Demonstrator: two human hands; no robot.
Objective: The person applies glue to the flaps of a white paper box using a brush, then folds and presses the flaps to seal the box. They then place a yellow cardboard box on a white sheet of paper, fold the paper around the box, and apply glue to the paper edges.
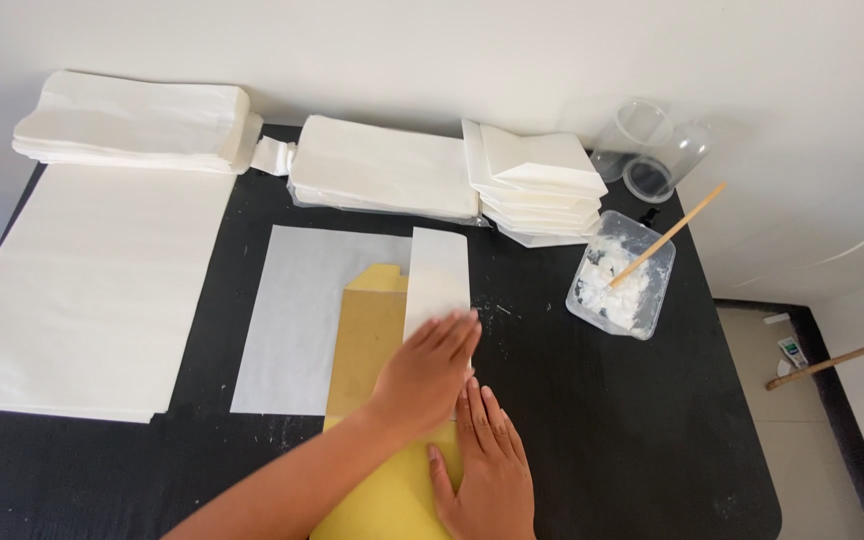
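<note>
My left hand (430, 362) lies flat, slightly blurred, on the lower end of a white paper strip (438, 272) that is folded over a yellow card (370, 335). Close below it, my right hand (487, 465) presses palm down with fingers stretched out, on the card's right edge. Under the card lies a pale grey-white sheet (292, 315) on the black table (592, 420). Neither hand grips anything.
A big stack of white sheets (92, 290) fills the table's left. Piles of white paper bags (132, 125) (382, 170) (542, 185) line the back. A clear tub of white paste (620, 285) with a wooden stick (667, 235) stands right, clear plastic jars (652, 150) behind it.
</note>
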